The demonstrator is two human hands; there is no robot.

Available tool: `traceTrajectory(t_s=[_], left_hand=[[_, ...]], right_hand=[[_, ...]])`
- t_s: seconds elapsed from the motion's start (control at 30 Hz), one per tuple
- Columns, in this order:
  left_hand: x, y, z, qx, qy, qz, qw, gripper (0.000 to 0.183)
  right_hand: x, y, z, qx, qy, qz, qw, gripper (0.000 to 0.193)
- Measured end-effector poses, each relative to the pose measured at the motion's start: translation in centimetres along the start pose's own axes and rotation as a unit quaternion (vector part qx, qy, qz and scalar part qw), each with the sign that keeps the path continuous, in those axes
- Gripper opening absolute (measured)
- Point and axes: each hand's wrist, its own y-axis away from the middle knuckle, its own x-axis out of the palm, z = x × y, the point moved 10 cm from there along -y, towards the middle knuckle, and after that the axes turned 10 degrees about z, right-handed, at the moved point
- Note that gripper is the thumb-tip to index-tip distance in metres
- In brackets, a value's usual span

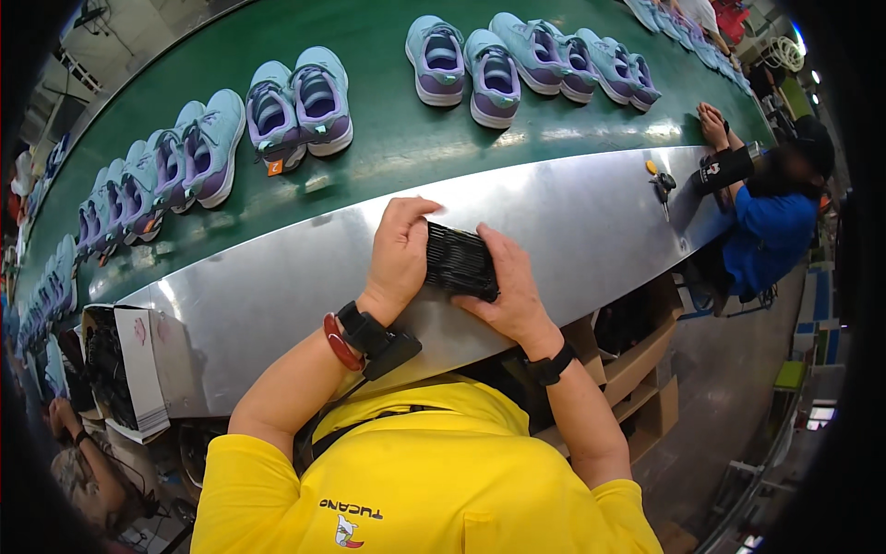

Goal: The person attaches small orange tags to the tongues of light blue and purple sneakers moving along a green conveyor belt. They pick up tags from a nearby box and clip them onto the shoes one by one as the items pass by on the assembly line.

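Between my two hands is a bundle of thin black strips [460,260] packed side by side, held above the bare metal worktop [572,208]. My left hand [399,251] is closed on the bundle's left end, with its thumb side along the upper edge. On the opposite end my right hand [509,288] grips, fingers at the top corner and thumb below. What exactly the strips are cannot be made out. Past the worktop, a pair of light blue and purple sneakers [318,102] stands on the green belt [374,138].
More sneakers [494,78] line the belt on both sides. An open white box [152,355] with black items stands at the left end. Cardboard boxes [646,369] sit below the worktop's right edge. A small black tool [663,185] lies near a co-worker in blue [775,231].
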Motion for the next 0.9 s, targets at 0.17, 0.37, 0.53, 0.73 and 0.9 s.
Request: traceTrajectory(t_s=[0.17,0.37,0.53,0.73,0.9], left_hand=[[2.1,-0.3,-0.7,0.01,-0.007,0.116,0.993,0.024],[3.2,-1.1,-2.5,-0.015,-0.045,0.189,0.981,0.027],[3.2,0.5,-0.9,0.008,-0.329,0.126,0.936,0.032],[6.1,0.4,-3.3,0.069,-0.351,0.124,0.925,0.039],[7.1,0.1,-2.9,0.053,-0.353,0.15,0.922,0.046]], right_hand=[[0.0,-0.5,-0.6,0.024,0.034,0.014,0.999,0.086],[0.2,-0.1,-3.0,0.109,-0.199,0.037,0.973,0.089],[-1.8,-0.6,-2.2,0.016,0.021,-0.008,1.0,0.112],[-0.3,-1.4,-1.7,-0.007,-0.038,0.014,0.999,0.114],[-1.2,-1.8,-2.1,-0.031,-0.029,0.019,0.999,0.116]])
